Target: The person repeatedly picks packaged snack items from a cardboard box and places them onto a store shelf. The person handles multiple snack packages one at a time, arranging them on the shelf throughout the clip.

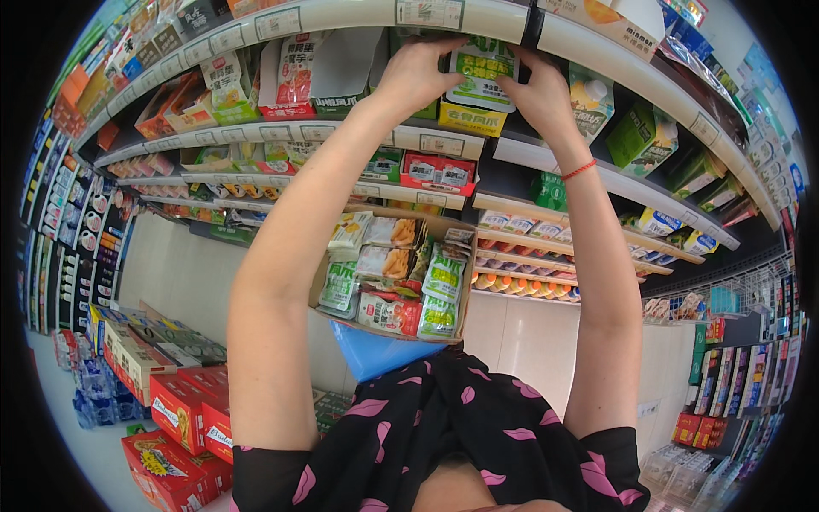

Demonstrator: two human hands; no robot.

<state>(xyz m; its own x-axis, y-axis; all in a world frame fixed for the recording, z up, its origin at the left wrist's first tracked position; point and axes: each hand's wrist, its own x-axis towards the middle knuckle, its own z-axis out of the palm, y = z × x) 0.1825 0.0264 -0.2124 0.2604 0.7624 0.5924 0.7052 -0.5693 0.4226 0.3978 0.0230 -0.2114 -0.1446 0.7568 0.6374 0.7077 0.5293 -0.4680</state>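
Both of my hands reach up to a shelf. My left hand [423, 72] holds the left edge of a green and white snack pouch [483, 73], and my right hand [539, 80] grips its right edge, with the upper fingertips partly hidden. The pouch stands upright in a yellow display box [472, 119] at the shelf's front. Lower down, before my body, a cardboard box [469, 281] holds several snack packets, among them green and white pouches [441, 275] and a red and white pouch [388, 313]. A blue plastic sheet or bag [377, 352] shows under it.
A shelf rail [473, 14] runs just above my hands. Juice cartons [588, 96] stand right of my right hand; pouches in a red display box [286, 110] are to the left. Stacked red beer cartons [179, 409] stand on the floor at lower left.
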